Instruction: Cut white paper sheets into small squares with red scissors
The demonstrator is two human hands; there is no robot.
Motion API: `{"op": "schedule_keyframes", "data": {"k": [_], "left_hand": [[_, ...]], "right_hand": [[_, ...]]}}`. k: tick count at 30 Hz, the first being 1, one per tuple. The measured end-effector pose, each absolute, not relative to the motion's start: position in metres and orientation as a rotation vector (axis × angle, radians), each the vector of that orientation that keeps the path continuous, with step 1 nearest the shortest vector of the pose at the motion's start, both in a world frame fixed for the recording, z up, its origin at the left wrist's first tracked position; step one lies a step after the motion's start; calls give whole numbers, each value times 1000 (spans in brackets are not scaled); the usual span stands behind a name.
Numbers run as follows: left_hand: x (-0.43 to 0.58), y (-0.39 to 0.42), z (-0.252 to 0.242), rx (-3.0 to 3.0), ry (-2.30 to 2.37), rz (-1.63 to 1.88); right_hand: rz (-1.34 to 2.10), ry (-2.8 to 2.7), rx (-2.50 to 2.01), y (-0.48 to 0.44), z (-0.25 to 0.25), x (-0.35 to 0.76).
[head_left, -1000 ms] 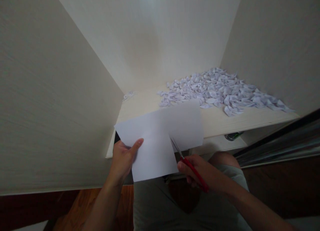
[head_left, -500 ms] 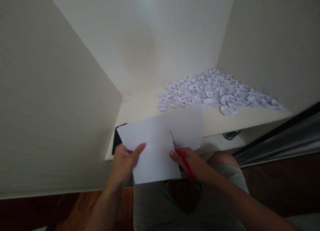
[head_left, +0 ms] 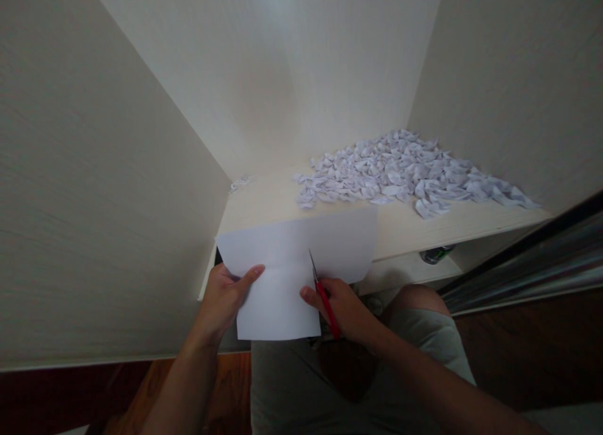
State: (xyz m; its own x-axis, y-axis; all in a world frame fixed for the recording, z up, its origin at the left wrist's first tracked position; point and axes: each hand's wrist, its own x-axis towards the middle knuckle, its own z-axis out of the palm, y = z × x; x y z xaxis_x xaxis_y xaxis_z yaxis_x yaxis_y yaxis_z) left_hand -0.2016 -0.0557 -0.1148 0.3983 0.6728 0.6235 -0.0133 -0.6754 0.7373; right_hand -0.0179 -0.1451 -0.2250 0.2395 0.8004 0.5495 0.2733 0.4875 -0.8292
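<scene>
A large white sheet of paper is held up over my lap, its far edge reaching above the shelf. My left hand pinches its left side, thumb on top and fingers hidden underneath. At the right, red-handled scissors rest in my right hand, their tip pointing up and away over the paper. That hand also steadies the paper's right part with the thumb on top. One blade lies visible above the sheet; the other is hard to make out.
On the white shelf a wide heap of small folded white paper pieces spreads toward the right wall. Thin white strips lie in the back left corner. A dark can stands on the lower shelf. My knee is below at right.
Both hands, with the paper and scissors, have shifted a little to the left. The paper now covers most of the black flat object at the shelf's left edge.
</scene>
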Motion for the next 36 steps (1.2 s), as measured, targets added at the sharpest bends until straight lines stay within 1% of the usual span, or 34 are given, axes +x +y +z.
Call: {"op": "schedule_keyframes", "data": {"k": [9,22,28,36], "left_hand": [[-203,-57,-114,1971,538,1336],[-208,-59,-124,1849,543,1443],[-210,-64,-128,1888,584,1325],[-213,-60,-131,1925,597,1291]], "right_hand": [[522,-1361,-875,-144,-224,-18],[532,-1502,-808,-146,-224,-7],[562,-1460,-793,-142,-225,-13],[459,-1390,-874,-141,-222,-18]]}}
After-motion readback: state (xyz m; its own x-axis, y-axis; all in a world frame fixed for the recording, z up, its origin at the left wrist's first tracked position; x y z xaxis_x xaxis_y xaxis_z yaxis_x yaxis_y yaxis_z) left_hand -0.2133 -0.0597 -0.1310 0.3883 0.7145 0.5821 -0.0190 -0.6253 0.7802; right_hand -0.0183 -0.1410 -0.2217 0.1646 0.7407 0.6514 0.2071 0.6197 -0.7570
